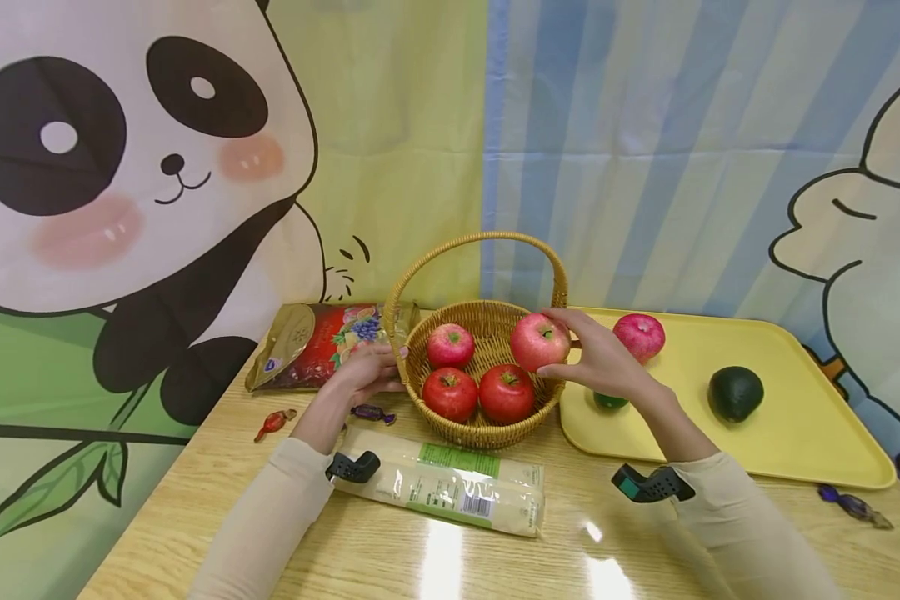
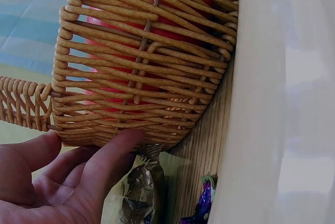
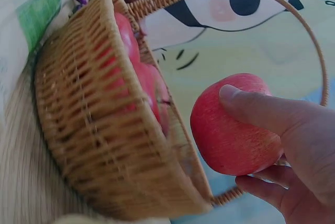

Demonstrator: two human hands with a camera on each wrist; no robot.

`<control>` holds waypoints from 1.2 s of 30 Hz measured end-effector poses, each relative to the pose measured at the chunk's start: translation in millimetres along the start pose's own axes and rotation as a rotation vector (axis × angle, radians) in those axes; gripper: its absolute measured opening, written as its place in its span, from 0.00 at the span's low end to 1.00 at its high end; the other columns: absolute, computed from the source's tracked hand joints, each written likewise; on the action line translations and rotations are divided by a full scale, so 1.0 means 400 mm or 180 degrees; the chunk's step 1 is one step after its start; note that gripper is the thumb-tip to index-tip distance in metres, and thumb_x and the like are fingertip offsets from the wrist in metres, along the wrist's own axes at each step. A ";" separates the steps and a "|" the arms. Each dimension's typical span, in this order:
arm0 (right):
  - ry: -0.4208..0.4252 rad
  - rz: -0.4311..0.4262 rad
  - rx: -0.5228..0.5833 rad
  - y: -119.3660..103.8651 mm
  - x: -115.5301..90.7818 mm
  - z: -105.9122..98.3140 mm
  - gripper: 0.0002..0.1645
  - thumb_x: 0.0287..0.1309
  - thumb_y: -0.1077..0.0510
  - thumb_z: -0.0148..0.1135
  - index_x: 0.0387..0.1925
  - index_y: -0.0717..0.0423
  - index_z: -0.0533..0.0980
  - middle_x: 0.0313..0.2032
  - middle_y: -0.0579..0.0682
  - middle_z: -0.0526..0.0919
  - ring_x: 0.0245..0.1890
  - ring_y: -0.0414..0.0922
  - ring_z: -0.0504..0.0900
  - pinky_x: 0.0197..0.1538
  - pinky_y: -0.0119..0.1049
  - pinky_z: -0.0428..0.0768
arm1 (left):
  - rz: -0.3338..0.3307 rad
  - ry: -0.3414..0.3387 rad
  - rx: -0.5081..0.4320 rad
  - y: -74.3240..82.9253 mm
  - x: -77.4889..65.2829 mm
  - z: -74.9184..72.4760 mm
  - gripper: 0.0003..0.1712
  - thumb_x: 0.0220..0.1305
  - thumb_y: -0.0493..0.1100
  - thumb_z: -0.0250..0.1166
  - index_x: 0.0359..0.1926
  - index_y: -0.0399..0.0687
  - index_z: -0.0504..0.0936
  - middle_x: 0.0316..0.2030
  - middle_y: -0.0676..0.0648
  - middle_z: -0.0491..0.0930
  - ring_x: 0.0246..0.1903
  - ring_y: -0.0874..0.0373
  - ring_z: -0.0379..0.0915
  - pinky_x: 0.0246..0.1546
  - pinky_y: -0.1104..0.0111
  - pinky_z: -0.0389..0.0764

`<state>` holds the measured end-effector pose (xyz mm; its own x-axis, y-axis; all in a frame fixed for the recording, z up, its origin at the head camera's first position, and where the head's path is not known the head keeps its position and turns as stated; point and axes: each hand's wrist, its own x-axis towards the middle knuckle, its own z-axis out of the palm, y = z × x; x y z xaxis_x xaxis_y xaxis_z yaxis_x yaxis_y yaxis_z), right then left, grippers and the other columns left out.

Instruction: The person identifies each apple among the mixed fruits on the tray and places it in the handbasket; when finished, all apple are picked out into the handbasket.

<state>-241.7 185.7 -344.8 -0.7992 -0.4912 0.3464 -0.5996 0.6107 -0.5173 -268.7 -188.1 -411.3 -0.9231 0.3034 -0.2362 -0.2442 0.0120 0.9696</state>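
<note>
A wicker basket (image 1: 487, 435) with a tall arched handle stands mid-table and holds three red apples (image 1: 451, 345). Above its right side my right hand (image 1: 603, 354) grips another red apple (image 1: 537, 342), thumb on one side and fingers on the other. That apple (image 3: 235, 127) hangs beyond the rim in the right wrist view, beneath the handle's arch. My left hand (image 1: 367, 371) holds the basket's left rim by the foot of the handle. In the left wrist view, the left thumb and fingers (image 2: 123, 145) meet the woven wall (image 2: 141, 77).
Right of the basket, a yellow tray (image 1: 795, 442) carries an avocado (image 1: 735, 393), a pinkish-red round fruit (image 1: 639, 337) and a partly hidden green item (image 1: 610, 401). A pale long package (image 1: 450, 492) lies in front, a red-gold bag (image 1: 322, 350) behind left. Wrapped candies (image 1: 273, 423) lie around.
</note>
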 end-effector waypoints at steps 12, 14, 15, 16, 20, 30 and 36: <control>-0.0181 0.0269 -0.0154 0.014 0.128 0.105 0.50 0.46 0.50 0.76 0.68 0.62 0.64 0.61 0.63 0.73 0.62 0.60 0.71 0.65 0.57 0.71 | -0.0056 -0.0011 -0.0081 -0.001 -0.003 0.003 0.27 0.76 0.42 0.49 0.69 0.30 0.62 0.68 0.29 0.62 0.67 0.37 0.61 0.59 0.50 0.76; -0.0224 0.0294 -0.0208 0.019 0.145 0.120 0.50 0.46 0.50 0.76 0.68 0.63 0.64 0.61 0.64 0.73 0.62 0.61 0.71 0.65 0.57 0.71 | -0.0050 -0.0012 -0.0091 0.000 -0.005 0.004 0.27 0.76 0.42 0.49 0.69 0.30 0.62 0.68 0.29 0.62 0.67 0.37 0.61 0.59 0.50 0.76; -0.0246 0.0310 -0.0223 0.021 0.153 0.127 0.50 0.46 0.50 0.76 0.68 0.63 0.64 0.62 0.64 0.73 0.62 0.61 0.71 0.65 0.57 0.70 | -0.0047 -0.0014 -0.0084 0.000 -0.006 0.003 0.27 0.76 0.42 0.49 0.69 0.30 0.62 0.68 0.29 0.62 0.67 0.36 0.61 0.59 0.50 0.76; -0.0268 0.0307 -0.0240 0.023 0.161 0.135 0.50 0.47 0.50 0.75 0.68 0.64 0.64 0.62 0.64 0.73 0.62 0.61 0.71 0.65 0.57 0.70 | -0.0042 -0.0020 -0.0080 0.000 -0.006 0.003 0.27 0.76 0.42 0.48 0.69 0.30 0.62 0.68 0.29 0.62 0.67 0.36 0.60 0.59 0.50 0.76; -0.0332 0.0334 -0.0232 0.029 0.188 0.162 0.50 0.47 0.51 0.75 0.68 0.64 0.63 0.61 0.63 0.74 0.63 0.60 0.70 0.66 0.56 0.70 | -0.0050 -0.0029 -0.0091 -0.001 -0.004 0.001 0.26 0.77 0.41 0.47 0.69 0.30 0.62 0.68 0.29 0.61 0.67 0.36 0.60 0.59 0.50 0.77; -0.0351 0.0515 -0.0164 0.026 0.223 0.210 0.51 0.47 0.52 0.75 0.68 0.66 0.62 0.63 0.64 0.71 0.65 0.60 0.68 0.69 0.54 0.66 | -0.0051 -0.0013 -0.0129 0.000 -0.003 0.000 0.26 0.76 0.41 0.47 0.69 0.30 0.62 0.68 0.28 0.61 0.67 0.36 0.60 0.58 0.50 0.77; -0.0473 0.0817 -0.0160 0.023 0.227 0.227 0.53 0.50 0.51 0.74 0.71 0.64 0.56 0.69 0.64 0.63 0.70 0.60 0.61 0.72 0.55 0.62 | -0.0039 -0.0009 -0.0101 0.006 -0.005 0.002 0.26 0.77 0.40 0.47 0.69 0.30 0.62 0.68 0.28 0.61 0.67 0.36 0.60 0.57 0.51 0.79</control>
<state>-315.9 90.4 -389.4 -0.9121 -0.4001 0.0890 -0.3830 0.7548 -0.5325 -267.3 -187.9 -408.6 -0.9191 0.3062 -0.2479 -0.2648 -0.0145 0.9642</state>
